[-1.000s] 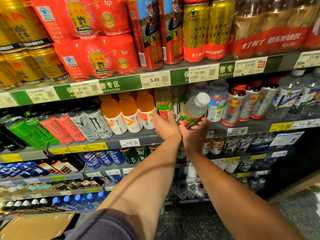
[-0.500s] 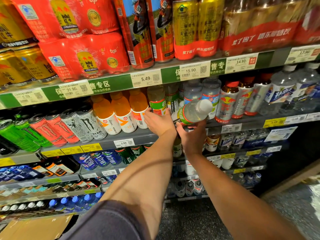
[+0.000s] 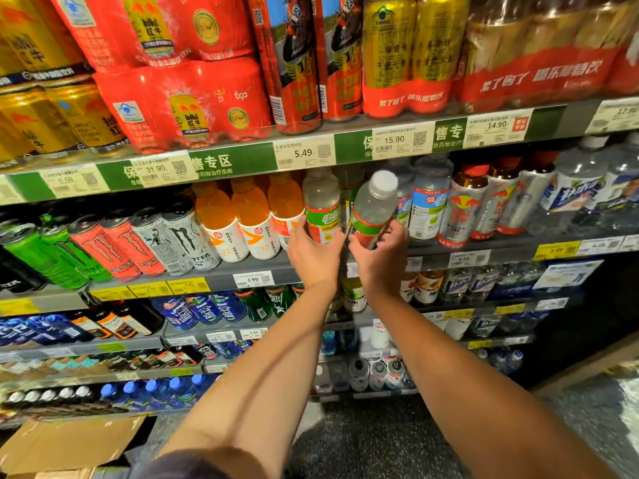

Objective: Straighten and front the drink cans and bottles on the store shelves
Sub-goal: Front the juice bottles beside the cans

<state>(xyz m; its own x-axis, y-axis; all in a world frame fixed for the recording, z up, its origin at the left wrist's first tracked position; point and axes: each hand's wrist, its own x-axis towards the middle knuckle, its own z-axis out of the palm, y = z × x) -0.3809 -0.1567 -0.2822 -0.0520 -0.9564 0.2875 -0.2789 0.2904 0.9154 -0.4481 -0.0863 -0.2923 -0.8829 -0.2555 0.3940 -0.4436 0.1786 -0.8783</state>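
Hands met at the middle shelf (image 3: pixel 242 276). The right hand (image 3: pixel 378 257) was closed around a clear bottle (image 3: pixel 371 209) with a white cap and a green and red label, tilted to the right. The left hand (image 3: pixel 313 252) gripped a standing bottle (image 3: pixel 321 205) of the same kind just to its left. Farther left stood orange bottles (image 3: pixel 250 216) and Monster cans (image 3: pixel 186 236). Price tags (image 3: pixel 304 154) above read 5.49, 15.90 and 14.90.
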